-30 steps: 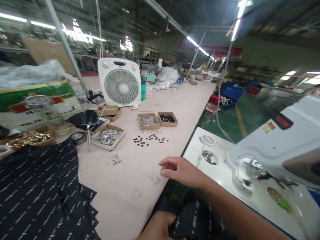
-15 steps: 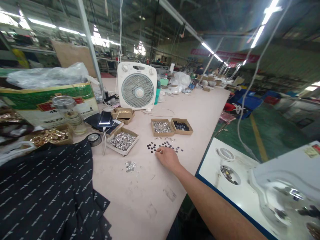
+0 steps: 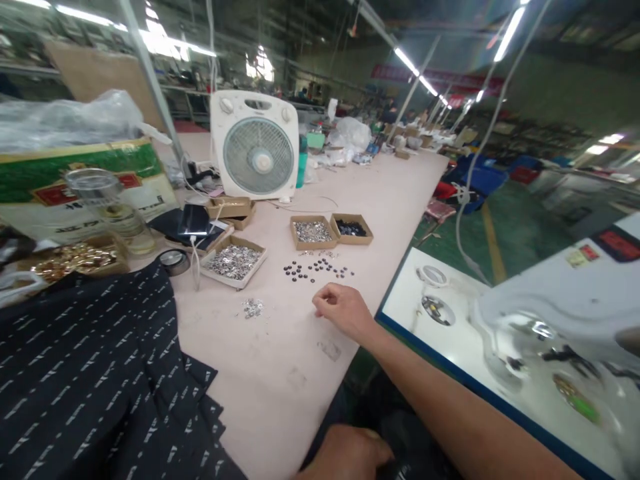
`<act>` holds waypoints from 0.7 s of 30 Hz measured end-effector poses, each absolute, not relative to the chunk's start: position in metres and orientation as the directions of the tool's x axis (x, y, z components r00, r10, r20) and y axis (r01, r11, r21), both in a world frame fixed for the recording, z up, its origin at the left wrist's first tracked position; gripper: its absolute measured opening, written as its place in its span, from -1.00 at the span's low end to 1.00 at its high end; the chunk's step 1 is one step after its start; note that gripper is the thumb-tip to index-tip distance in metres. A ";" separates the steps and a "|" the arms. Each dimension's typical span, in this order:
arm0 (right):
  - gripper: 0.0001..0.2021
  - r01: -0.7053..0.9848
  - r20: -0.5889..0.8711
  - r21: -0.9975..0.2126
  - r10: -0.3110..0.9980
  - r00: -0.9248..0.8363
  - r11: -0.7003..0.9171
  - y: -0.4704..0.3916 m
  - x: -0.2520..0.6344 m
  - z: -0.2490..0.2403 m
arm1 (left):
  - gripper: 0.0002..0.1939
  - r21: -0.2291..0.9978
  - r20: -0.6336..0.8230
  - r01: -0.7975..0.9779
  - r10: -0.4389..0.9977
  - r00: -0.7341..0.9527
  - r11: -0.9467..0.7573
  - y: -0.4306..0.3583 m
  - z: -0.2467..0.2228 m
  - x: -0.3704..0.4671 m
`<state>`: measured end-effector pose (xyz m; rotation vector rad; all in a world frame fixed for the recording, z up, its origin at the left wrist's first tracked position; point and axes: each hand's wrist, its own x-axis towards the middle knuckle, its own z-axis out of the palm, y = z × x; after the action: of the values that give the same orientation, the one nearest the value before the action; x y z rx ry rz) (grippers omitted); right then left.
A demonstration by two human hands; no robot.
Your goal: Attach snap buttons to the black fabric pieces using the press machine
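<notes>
Right hand (image 3: 341,308) above or on the pink worktop (image 3: 280,347), thumb and fingertips pinched narrow; whether they grip anything, cannot tell. Just beyond it, loose black buttons (image 3: 320,268) lie scattered. Behind these, two cardboard boxes side by side: silver pieces (image 3: 313,231) in one, black pieces (image 3: 351,228) in the other. Left hand (image 3: 350,453) low at the frame's bottom, near dark cloth (image 3: 400,463), perhaps touching it; its grip is unclear. Patterned black fabric (image 3: 100,380) on the worktop's left; white sewing machine (image 3: 565,287) at right.
</notes>
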<state>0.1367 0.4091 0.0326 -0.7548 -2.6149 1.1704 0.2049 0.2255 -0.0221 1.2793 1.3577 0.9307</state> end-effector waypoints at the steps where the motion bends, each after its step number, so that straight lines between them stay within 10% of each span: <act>1: -0.91 0.364 -0.095 -0.813 0.513 -0.853 0.454 0.405 0.160 0.035 | -0.91 0.963 -0.160 0.232 0.984 0.073 0.140 0.225 -0.022 0.206; 7: -0.89 0.425 -0.312 -0.903 0.589 -0.745 0.059 0.361 0.314 0.028 | -0.94 0.834 -0.019 0.550 0.993 0.120 -0.050 0.216 -0.015 0.211; 14: -0.94 0.435 -0.333 -0.899 0.713 -0.617 -0.045 0.311 0.406 0.024 | -0.43 0.471 0.237 0.780 0.911 0.337 -0.411 0.194 -0.014 0.231; 21: -0.96 0.321 -0.343 -0.932 0.698 -0.628 -0.169 0.287 0.435 0.028 | -0.74 0.382 0.386 0.745 0.827 0.409 -0.547 0.184 0.003 0.245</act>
<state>0.4352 0.2870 0.0283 -1.1686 -1.8083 1.8667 0.2448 0.1843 0.0033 2.5081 1.4099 0.8194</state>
